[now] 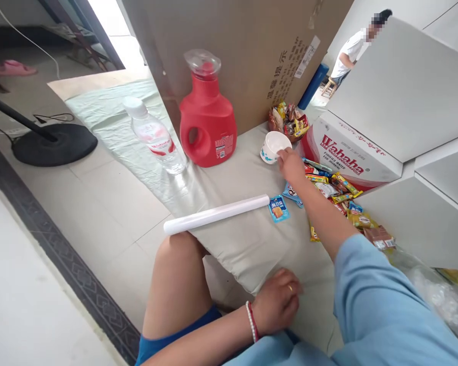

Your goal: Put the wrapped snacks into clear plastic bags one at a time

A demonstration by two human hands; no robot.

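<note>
My right hand (291, 165) reaches out over the cloth-covered surface and pinches the near rim of a white bowl (267, 153) with a blue-green pattern. The bowl stands tilted slightly, its inside facing me. Close to my body, my left hand (277, 304) rests on the cloth (248, 249) with its fingers curled in; nothing shows in them. A blue snack packet (279, 209) lies below the bowl, touching the end of a white roll (217, 213). Another blue packet (292, 194) is partly hidden under my right forearm.
Colourful snack packets (343, 185) are heaped to the right, beside a Wahaha carton (351, 152). More snacks fill a container (286, 122) behind the bowl. A red jug (208, 122) and a water bottle (156, 137) stand at left, before a large cardboard box (229, 46). A person (353, 51) sits far back.
</note>
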